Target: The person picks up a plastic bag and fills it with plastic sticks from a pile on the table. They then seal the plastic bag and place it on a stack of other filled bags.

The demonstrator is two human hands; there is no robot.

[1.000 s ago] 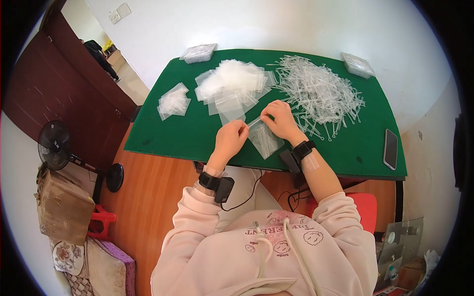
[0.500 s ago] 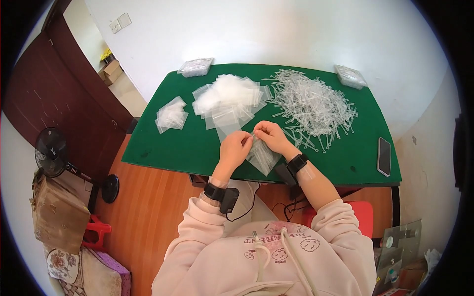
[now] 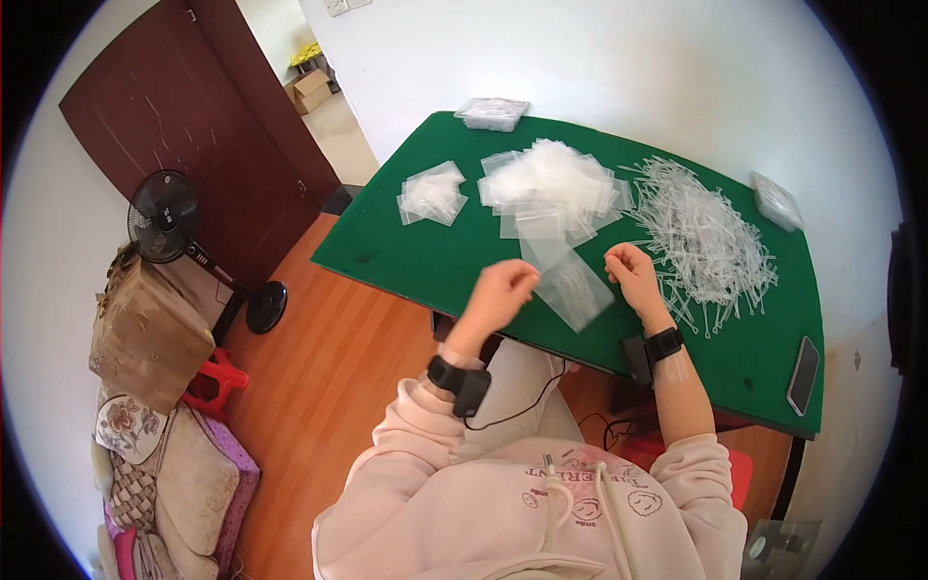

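A clear flat plastic bag [image 3: 580,298] with thin clear sticks inside lies on the green table near its front edge, between my hands. My left hand [image 3: 503,293] hovers just left of it, fingers curled in and slightly blurred, with nothing seen in them. On the bag's other side, my right hand [image 3: 633,275] has its fingers bent together, apart from the bag, and I see nothing in it. A heap of clear plastic bags [image 3: 556,184] spreads beyond my hands. To its right is a large pile of clear plastic sticks with looped ends [image 3: 701,227].
A smaller stack of filled bags [image 3: 432,193] lies at the left on the green tabletop [image 3: 406,261]. Clear boxes stand at the back left [image 3: 493,113] and back right [image 3: 776,201]. A phone [image 3: 802,375] rests at the right edge. A black fan [image 3: 164,215] stands by the door.
My hands have let go of the bag and moved apart, leaving it on the table. The whole view has turned, so the table now appears farther right and tilted.
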